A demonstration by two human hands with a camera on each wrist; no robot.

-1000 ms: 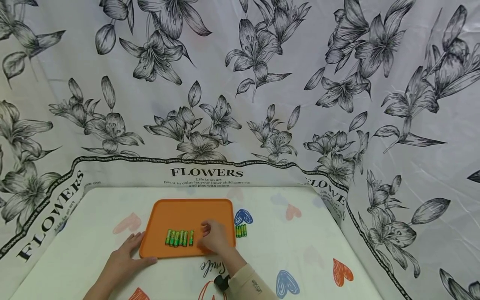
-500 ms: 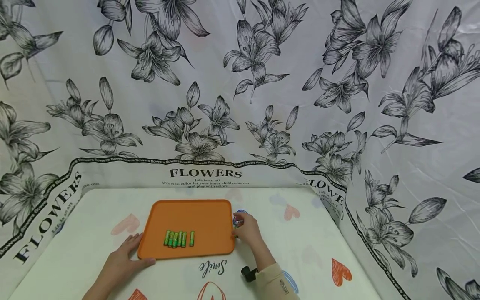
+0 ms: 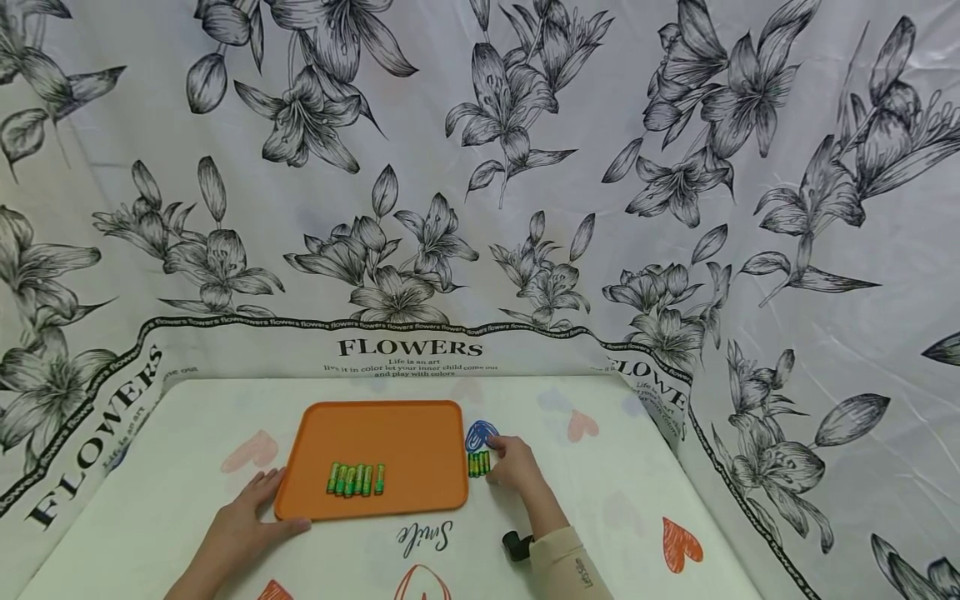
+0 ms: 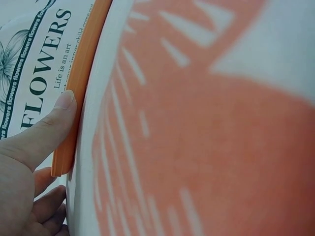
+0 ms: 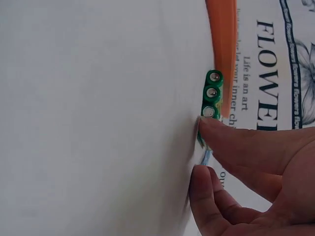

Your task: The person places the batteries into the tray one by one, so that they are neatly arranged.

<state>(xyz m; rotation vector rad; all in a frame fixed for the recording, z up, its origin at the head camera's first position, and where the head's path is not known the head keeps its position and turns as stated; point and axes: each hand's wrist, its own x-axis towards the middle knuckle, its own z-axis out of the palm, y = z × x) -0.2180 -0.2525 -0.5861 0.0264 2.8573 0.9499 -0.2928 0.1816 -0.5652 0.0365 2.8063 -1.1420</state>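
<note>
An orange tray (image 3: 397, 433) lies on the table, with several green batteries (image 3: 355, 480) in a row in its lower left part. My left hand (image 3: 243, 521) grips the tray's near left corner. In the left wrist view the thumb (image 4: 64, 103) presses the rim and the other fingers lie at the corner. Just right of the tray stands a short row of green batteries (image 3: 477, 464). My right hand (image 3: 517, 467) is at its right end, thumb and forefinger pinching the end battery, which the thumb mostly hides in the right wrist view; neighbouring battery ends (image 5: 212, 92) show above it.
A white tablecloth (image 3: 622, 450) printed with hearts and lettering covers the table. Behind it and at the sides hangs a flower-printed curtain (image 3: 405, 250). A small black device (image 3: 516, 546) sits at the right sleeve.
My right hand has gone from over the tray to the batteries at its right, then drawn slightly further right, uncovering the row. The left hand keeps its hold on the tray.
</note>
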